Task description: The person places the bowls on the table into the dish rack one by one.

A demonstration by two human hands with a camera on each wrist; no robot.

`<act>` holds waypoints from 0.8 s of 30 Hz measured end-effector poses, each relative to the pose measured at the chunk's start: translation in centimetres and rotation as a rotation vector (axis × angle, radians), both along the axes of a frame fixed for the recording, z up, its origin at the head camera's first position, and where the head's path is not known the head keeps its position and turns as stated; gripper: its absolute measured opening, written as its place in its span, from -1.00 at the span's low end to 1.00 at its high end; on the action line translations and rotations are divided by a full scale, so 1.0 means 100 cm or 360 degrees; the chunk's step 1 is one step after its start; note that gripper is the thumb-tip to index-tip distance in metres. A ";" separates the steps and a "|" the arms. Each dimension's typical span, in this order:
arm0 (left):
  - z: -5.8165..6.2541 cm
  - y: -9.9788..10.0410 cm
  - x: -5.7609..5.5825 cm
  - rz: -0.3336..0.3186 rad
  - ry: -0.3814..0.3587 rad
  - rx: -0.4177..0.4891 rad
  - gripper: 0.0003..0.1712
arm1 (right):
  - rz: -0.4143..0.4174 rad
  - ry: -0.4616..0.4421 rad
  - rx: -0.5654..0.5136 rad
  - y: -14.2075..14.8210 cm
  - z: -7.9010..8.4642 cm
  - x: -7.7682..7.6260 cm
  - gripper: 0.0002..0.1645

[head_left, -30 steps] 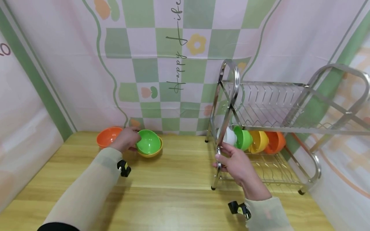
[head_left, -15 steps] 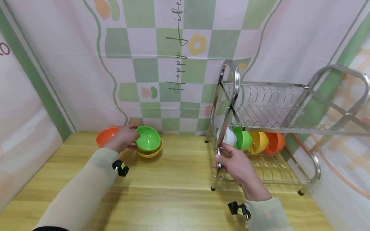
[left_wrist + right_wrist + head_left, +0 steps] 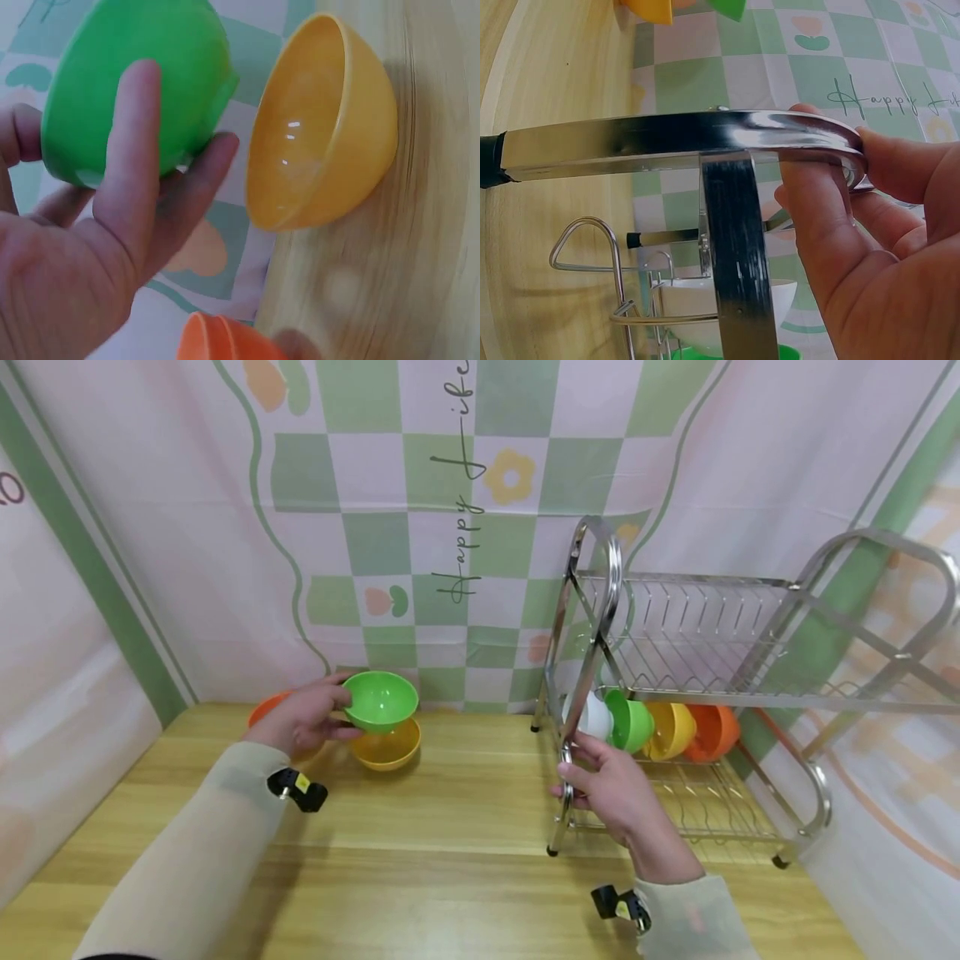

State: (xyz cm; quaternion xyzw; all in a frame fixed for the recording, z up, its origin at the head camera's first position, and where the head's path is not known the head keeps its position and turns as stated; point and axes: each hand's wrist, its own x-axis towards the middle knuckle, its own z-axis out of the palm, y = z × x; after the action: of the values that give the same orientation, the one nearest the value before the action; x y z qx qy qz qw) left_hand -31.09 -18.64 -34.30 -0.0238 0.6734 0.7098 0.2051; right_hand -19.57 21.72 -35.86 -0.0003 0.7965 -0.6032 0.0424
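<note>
Left of the silvery two-tier metal rack, the left hand is gripping the round green plastic bowl above the round yellow plastic bowl, finger contact being partly hidden; the right hand is gripping the rack's left end. A transfer is seemingly underway, the next move calling for level carrying.

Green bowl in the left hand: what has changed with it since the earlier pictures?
The left hand has lifted the green bowl up out of the yellow bowl, which stays on the table. The right hand still grips the rack, and the row of bowls there has not moved.
</note>
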 end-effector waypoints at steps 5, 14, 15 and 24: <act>-0.003 -0.005 0.003 -0.0050 -0.0035 0.0272 -0.16 | -0.0004 -0.0002 -0.0015 0.000 0.000 0.000 -0.25; -0.010 -0.008 0.013 -0.0105 -0.0015 0.0473 -0.18 | -0.0009 -0.0006 -0.0005 0.000 0.000 0.000 -0.25; -0.010 -0.007 0.014 -0.0107 -0.0014 0.0480 -0.18 | -0.0011 -0.0006 -0.0001 0.000 0.000 0.000 -0.25; -0.010 0.007 0.028 -0.0162 -0.0021 0.0564 -0.18 | -0.0020 0.0002 -0.0007 -0.001 0.000 0.001 -0.25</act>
State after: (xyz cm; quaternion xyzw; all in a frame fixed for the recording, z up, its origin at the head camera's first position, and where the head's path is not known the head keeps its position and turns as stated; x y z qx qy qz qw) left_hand -28.28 -17.89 -35.31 0.0421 0.5368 0.8059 0.2461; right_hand -19.48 21.60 -35.82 0.0042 0.7951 -0.6053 0.0381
